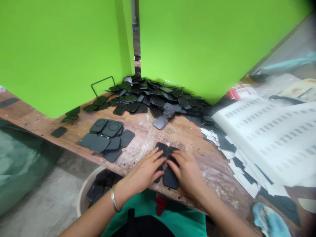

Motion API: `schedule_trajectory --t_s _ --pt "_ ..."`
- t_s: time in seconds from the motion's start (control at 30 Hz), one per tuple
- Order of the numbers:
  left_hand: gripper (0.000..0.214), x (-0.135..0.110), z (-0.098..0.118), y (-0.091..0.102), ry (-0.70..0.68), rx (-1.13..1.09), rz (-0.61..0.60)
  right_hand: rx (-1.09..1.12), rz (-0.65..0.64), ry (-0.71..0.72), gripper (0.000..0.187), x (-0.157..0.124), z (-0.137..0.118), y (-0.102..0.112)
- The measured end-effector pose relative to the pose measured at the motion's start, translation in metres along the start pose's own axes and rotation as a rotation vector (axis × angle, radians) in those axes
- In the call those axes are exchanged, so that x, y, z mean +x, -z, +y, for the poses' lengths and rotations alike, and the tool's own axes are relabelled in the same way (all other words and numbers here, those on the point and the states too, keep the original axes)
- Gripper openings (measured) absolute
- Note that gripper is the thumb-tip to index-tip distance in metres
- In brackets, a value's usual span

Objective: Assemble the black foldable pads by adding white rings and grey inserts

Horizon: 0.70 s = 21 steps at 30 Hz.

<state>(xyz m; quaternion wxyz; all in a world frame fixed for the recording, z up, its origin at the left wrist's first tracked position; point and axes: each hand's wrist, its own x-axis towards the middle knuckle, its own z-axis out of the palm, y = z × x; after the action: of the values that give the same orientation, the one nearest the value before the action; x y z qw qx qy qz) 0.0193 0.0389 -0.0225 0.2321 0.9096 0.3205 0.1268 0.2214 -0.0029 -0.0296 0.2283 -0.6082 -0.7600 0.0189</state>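
Note:
Both hands rest on a small group of flat black rounded-rectangle pieces (170,179) at the near edge of the wooden bench (182,135). My left hand (146,171), with a ring and a bangle, lies flat, its fingers stretched over the left piece. My right hand (185,171) presses down on the right pieces with its fingers curled at the tips. A large heap of the same black pieces (153,98) lies at the back, against the green panels. A smaller stack of them (106,136) sits to the left.
Green panels (61,49) wall off the back. A white slotted tray (269,135) lies at the right over white and black card sheets (237,158). A bucket (84,194) with black pieces stands below the bench. A blue cloth (268,220) lies at the near right.

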Motion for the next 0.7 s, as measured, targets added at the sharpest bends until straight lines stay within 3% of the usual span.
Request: schedule_trajectory --t_s 0.1,0.23,0.37,0.5,0.7 --pt "0.047 0.005 0.013 -0.013 -0.046 0.01 0.048 0.002 0.001 0.042 0.033 0.055 0.018 -0.012" --pt "0.051 0.007 0.028 -0.026 -0.068 0.041 0.036 -0.167 -0.11 0.128 0.048 0.126 0.039 -0.036" --pt "0.059 0.005 0.028 -0.029 -0.052 0.045 -0.005 -0.237 -0.182 0.212 0.045 0.158 0.052 -0.045" --pt "0.057 0.004 0.024 -0.028 -0.058 0.026 0.002 -0.239 -0.157 0.246 0.04 0.143 0.063 -0.035" --pt "0.056 0.005 0.022 -0.029 -0.08 0.039 0.005 -0.141 0.053 0.384 0.045 0.064 0.079 -0.005"
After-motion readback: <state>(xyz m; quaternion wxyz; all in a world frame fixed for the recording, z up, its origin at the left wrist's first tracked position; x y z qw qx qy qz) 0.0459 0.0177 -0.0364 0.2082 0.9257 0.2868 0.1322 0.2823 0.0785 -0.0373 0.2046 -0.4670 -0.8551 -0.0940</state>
